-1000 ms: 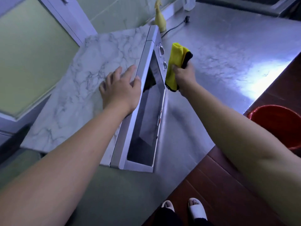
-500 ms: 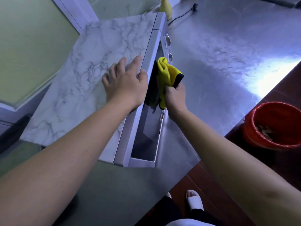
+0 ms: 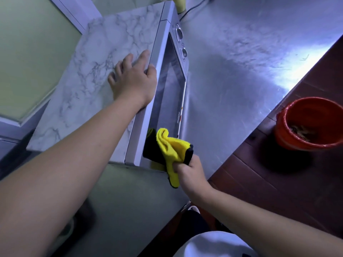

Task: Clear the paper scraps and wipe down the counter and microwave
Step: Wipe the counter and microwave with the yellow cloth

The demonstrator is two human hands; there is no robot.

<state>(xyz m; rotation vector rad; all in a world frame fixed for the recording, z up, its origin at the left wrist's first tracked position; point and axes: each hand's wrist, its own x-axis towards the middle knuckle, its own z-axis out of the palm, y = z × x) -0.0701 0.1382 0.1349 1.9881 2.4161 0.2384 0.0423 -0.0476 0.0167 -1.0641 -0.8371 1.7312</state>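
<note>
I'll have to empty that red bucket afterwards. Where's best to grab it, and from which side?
Probably its rim, from straight above. The red bucket stands upright with its mouth open, no handle shows, and its smooth round wall offers nothing to hook. Pinch the rim on the side nearest the counter, fingers inside, thumb outside.

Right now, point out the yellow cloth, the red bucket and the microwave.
yellow cloth [image 3: 173, 147]: head view, bunched upper fold.
red bucket [image 3: 284, 139]: head view, outer wall.
microwave [image 3: 167, 101]: head view, glass door.
</note>
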